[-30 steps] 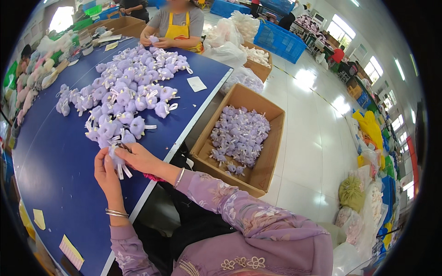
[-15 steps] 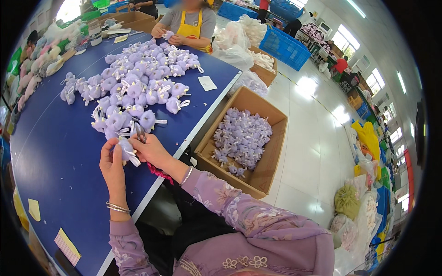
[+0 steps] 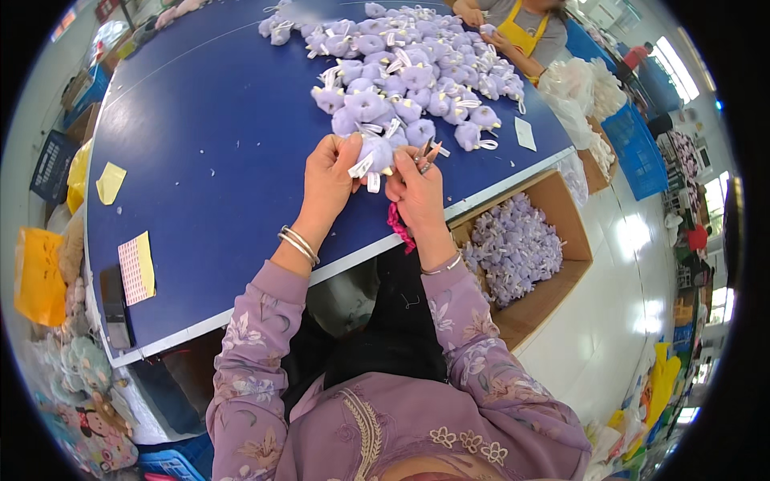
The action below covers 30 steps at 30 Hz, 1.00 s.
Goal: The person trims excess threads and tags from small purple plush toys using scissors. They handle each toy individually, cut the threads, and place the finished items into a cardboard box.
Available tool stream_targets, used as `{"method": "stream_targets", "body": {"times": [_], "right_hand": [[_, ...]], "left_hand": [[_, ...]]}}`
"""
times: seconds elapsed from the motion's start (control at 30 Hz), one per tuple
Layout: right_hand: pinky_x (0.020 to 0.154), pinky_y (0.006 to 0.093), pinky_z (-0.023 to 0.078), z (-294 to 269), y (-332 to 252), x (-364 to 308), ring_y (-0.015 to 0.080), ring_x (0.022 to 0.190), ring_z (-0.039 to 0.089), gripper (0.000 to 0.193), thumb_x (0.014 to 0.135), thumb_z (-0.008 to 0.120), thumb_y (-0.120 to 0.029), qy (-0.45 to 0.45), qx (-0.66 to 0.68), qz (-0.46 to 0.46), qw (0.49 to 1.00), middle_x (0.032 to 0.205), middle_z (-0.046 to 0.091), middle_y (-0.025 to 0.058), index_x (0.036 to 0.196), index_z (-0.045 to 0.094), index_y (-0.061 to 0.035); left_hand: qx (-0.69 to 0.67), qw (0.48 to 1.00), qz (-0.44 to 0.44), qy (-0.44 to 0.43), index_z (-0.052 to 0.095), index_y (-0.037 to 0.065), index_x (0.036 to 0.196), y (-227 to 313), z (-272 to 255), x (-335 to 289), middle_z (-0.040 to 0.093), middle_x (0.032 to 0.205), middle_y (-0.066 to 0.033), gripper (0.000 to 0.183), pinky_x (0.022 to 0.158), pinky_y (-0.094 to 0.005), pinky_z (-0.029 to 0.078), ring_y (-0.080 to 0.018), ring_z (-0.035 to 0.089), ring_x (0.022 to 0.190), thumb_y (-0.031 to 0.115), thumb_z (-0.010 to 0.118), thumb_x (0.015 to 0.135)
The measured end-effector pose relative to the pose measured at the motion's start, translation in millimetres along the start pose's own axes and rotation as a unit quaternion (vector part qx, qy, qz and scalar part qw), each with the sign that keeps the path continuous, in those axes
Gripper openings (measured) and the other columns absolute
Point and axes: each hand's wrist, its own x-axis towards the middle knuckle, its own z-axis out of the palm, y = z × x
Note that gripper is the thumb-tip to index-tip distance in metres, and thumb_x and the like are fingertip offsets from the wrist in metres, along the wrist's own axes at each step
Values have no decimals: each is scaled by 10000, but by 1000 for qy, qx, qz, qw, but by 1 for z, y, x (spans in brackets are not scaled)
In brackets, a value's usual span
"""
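Between my two hands is a small lavender plush toy [image 3: 374,151] with white tags and pale yellow tips. My left hand [image 3: 326,178] pinches its left side. My right hand [image 3: 419,195] touches the toy's right edge with its fingertips. Tucked in that same hand is a pair of scissors [image 3: 428,152], the metal blades poking up past the fingers. A bright pink wrapped piece [image 3: 399,228] shows below the palm, perhaps the scissors' handle. Just beyond my hands spreads a heap of similar plush toys [image 3: 417,78] on the blue table [image 3: 208,160].
A cardboard box [image 3: 553,293] of lavender toys stands right of the table. Across the table, a person in a yellow apron [image 3: 520,32] handles another toy. On the left lie a yellow paper [image 3: 111,183], a sticker sheet [image 3: 137,268] and a phone [image 3: 117,305].
The view has swung left, so the table and heap sit further right. The plush toy is turned, its tags now hanging down at the left. Both hands stay on it.
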Motion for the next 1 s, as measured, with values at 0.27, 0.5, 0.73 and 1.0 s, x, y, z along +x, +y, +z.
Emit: {"method": "stream_targets", "body": {"times": [0.27, 0.5, 0.73, 1.0], "right_hand": [[452, 220, 336, 7, -7, -7, 43, 503, 400, 161, 942, 590, -96, -15, -31, -6, 999, 736, 527, 5, 1091, 568, -39], [520, 168, 345, 6, 0, -14, 4, 607, 444, 221, 921, 630, -83, -14, -238, -98, 966, 823, 612, -20, 1131, 609, -20], [434, 201, 313, -6, -6, -5, 29, 496, 400, 183, 948, 631, -182, 53, -167, -34, 984, 725, 578, 28, 954, 615, 0], [413, 213, 295, -10, -17, -7, 44, 468, 377, 223, 967, 598, -240, 36, -113, 32, 992, 717, 576, 50, 931, 583, -20]], "left_hand": [[-76, 992, -100, 13, 561, 70, 836, 0, -5, 5, 564, 637, -22, 258, 388, -222, 357, -75, 493, 457, 280, 562, 986], [-61, 987, -143, -26, 578, -16, 976, 3, -12, 11, 581, 624, -50, 280, 380, -221, 367, -84, 493, 434, 246, 483, 1001], [-47, 959, -254, -117, 602, -10, 1041, 6, -19, 16, 655, 697, -113, 559, 386, -231, 389, -132, 550, 452, 484, 343, 1010], [62, 974, -149, -160, 628, -1, 1001, 8, -13, 11, 689, 797, -100, 454, 425, -217, 421, -119, 589, 515, 411, 438, 1012]]}}
